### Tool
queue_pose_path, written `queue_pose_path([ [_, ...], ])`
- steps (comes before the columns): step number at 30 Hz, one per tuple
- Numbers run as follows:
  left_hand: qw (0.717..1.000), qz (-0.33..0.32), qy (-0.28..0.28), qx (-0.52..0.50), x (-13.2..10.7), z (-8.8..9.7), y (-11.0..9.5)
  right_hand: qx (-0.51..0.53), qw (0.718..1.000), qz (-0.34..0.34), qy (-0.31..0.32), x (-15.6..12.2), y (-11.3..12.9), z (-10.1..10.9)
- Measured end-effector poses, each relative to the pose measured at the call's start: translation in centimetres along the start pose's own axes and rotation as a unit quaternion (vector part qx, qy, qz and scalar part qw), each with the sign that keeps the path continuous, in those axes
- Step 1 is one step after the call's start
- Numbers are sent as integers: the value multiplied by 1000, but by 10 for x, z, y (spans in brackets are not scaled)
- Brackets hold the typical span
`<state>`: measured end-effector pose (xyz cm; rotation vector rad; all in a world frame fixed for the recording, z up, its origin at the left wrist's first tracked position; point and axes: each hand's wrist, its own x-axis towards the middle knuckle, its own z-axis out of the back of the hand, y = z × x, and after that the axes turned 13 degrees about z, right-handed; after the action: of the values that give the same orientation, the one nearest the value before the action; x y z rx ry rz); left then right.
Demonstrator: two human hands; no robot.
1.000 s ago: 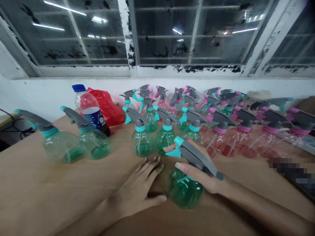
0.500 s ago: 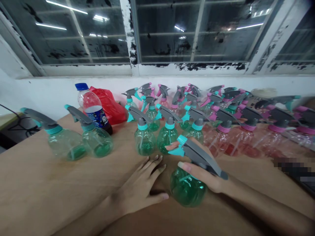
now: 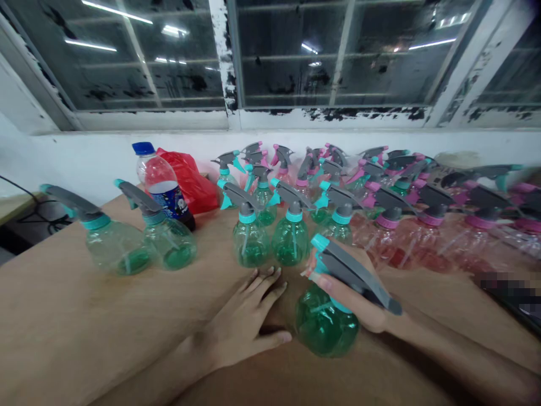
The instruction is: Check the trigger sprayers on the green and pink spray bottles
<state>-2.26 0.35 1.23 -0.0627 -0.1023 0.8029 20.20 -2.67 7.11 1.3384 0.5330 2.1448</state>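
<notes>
My right hand [image 3: 355, 293] is wrapped round the neck of a green spray bottle [image 3: 327, 324], its fingers curled at the trigger below the turquoise nozzle. The grey sprayer head slants down toward my wrist, and a good amount of green-looking liquid fills the round body. My left hand [image 3: 243, 321] lies flat on the table, fingers spread, just left of this bottle and touching no bottle. Beyond my left fingertips stand a green spray bottle [image 3: 251, 242] and another green spray bottle [image 3: 291, 239], both with turquoise collars and a little liquid.
Two green spray bottles, one nearer [image 3: 114, 248] and one beside it [image 3: 171, 242], stand at left. Behind them are a blue-capped soda bottle [image 3: 163, 192] and a red plastic bag [image 3: 196, 183]. Several pink spray bottles [image 3: 426, 242] crowd the right. A dark, pixelated object [image 3: 515, 299] lies at far right.
My right fingers have drawn the trigger in toward the bottle's neck; before, it stuck out forward. The held bottle appears slightly farther right. My left hand rests as before.
</notes>
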Motion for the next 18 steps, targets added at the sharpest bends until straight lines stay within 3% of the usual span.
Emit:
queue_pose_path([
  [9,999,-19,-34,33,-3,-8,4,23,1000,13,-4,-4,-8,-3],
  [18,999,-18,-30,30,-3,-6,4,25,1000,-1,-5,-6,-8,-3],
])
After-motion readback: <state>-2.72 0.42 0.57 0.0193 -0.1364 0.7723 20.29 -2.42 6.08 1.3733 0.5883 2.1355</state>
